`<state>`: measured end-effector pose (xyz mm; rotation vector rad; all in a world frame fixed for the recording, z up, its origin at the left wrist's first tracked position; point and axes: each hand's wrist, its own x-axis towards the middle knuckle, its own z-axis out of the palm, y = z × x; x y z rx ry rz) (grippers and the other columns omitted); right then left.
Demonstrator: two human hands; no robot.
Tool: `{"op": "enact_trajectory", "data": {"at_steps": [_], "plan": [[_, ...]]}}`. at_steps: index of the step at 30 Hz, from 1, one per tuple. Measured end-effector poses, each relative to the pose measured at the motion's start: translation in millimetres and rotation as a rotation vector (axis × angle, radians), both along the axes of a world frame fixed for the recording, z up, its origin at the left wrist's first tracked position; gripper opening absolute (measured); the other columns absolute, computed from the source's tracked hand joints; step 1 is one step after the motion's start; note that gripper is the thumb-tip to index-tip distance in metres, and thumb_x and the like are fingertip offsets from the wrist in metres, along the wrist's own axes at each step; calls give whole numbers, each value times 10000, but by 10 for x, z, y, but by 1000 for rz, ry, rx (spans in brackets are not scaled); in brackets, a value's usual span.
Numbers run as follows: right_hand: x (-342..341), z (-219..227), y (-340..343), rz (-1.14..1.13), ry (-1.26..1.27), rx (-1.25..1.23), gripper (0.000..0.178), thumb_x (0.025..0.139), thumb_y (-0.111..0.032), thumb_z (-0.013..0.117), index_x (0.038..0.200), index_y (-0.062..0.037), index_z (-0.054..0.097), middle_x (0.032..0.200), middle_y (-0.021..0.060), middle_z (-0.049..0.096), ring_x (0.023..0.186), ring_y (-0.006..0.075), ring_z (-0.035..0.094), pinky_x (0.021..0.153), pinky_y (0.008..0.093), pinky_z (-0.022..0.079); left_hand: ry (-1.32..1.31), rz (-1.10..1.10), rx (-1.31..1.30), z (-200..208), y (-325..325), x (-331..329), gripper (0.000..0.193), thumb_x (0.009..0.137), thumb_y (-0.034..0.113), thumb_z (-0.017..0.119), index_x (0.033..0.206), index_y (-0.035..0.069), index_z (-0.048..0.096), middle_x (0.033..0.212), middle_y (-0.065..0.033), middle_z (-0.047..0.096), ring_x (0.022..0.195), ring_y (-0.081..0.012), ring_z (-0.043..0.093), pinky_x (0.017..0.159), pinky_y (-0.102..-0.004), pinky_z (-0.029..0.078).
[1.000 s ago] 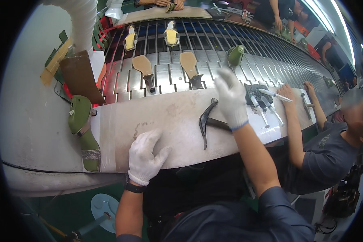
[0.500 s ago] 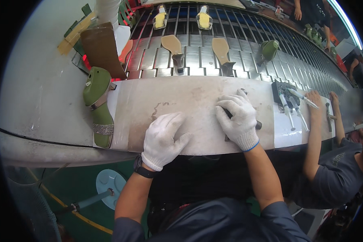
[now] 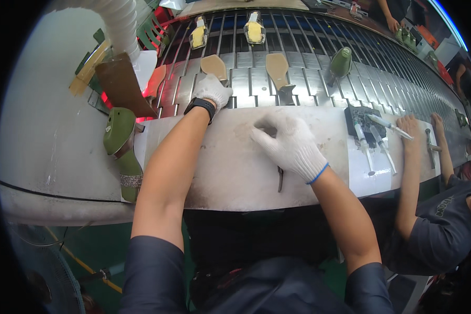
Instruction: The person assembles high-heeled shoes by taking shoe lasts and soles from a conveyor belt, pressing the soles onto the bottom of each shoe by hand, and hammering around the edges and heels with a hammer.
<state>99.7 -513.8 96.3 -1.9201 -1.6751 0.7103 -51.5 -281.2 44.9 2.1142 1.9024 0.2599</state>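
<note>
My left hand (image 3: 214, 91), in a white knit glove, reaches over the far edge of the work board onto the metal slats. Its fingers close around the narrow, heeled end of a tan shoe sole (image 3: 213, 66), hiding the heel. My right hand (image 3: 293, 141), also gloved, is curled over the middle of the board, with thumb and forefinger bent toward each other around a dark gap. What lies inside that hand is hidden. Beneath it a thin, dark, curved tool end (image 3: 280, 179) sticks out toward me.
Another tan heeled sole (image 3: 276, 65) and a green shoe (image 3: 341, 63) stand on the slatted conveyor (image 3: 303, 78). A green high-heeled sandal (image 3: 121, 152) lies at the board's left end. Syringes (image 3: 362, 149) rest by a black block (image 3: 354, 116). At right are a co-worker's arms (image 3: 409, 162) and a hammer (image 3: 432, 147).
My left hand has moved from the near part of the board to the left tan sole. The right hand has shifted slightly left and nearer, its fingers more curled. My view has shifted a little.
</note>
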Motion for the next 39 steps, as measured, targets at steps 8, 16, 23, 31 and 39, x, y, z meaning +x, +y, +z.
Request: {"op": "enact_trajectory", "data": {"at_steps": [8,16,23,31,39], "plan": [[215,-400,370,-127,684,256,742,1031,-389,744,1572,49,487,1427,322,672,1292,386,718,1092,450,577,-672,-293,232,300,-899,162,596,862,222,861,1375,-19,678,1168,-207,799,1076,-302,786,965,-414,615],[215,-284,214,-25,550,308,521,983,-301,770,1384,4,637,1286,211,699,1208,328,697,1070,438,537,-1018,-678,194,234,-1127,-193,456,948,-15,722,1397,-45,650,921,-148,814,867,-167,799,810,-303,632],[252,-330,210,60,634,308,401,962,-134,728,1327,16,661,1106,174,722,1000,274,743,922,384,581,-457,-115,283,-305,1092,91,733,894,322,828,1482,-44,590,1306,-213,759,1194,-287,754,1041,-408,589],[230,-286,264,97,559,243,446,926,-149,802,1344,-49,685,997,129,726,867,312,737,759,419,595,-202,360,283,-320,2874,457,1300,705,695,928,1588,-83,375,1558,-365,546,1420,-482,597,1198,-522,493],[198,-394,305,122,586,236,479,909,-143,815,1366,-73,687,913,98,695,736,300,659,656,450,544,-70,390,253,-499,2856,431,1078,823,470,890,1610,-10,330,1534,-317,537,1399,-469,599,1165,-538,518]]}}
